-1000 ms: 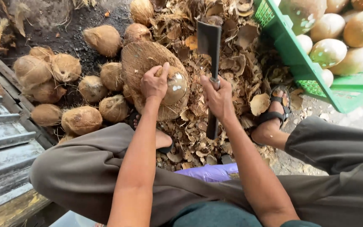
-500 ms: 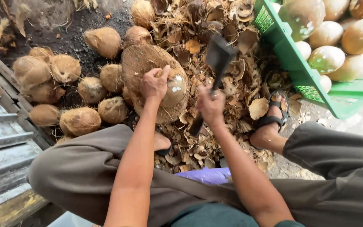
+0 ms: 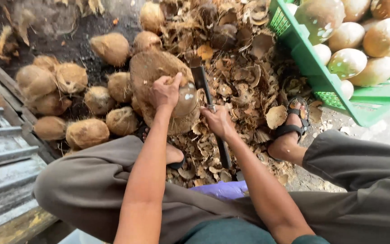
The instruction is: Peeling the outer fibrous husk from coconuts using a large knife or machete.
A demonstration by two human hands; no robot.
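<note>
Left hand (image 3: pixel 165 92) curled over top of a partly husked coconut (image 3: pixel 183 97) on a round chopping block (image 3: pixel 152 72), fingers closed on it. Right hand (image 3: pixel 217 121) fisted round the handle of a cleaver (image 3: pixel 202 83), blade touching the coconut's right side. Unhusked coconuts (image 3: pixel 86 133) piled left, green crate (image 3: pixel 314 68) right.

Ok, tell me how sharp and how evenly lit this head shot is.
Head view: soft, even daylight with no hard shadows; slight motion blur on the cleaver by the right hand; left hand and coconut fairly sharp; wide-angle bending at the edges; pale glare on peeled coconuts in the green crate.
</note>
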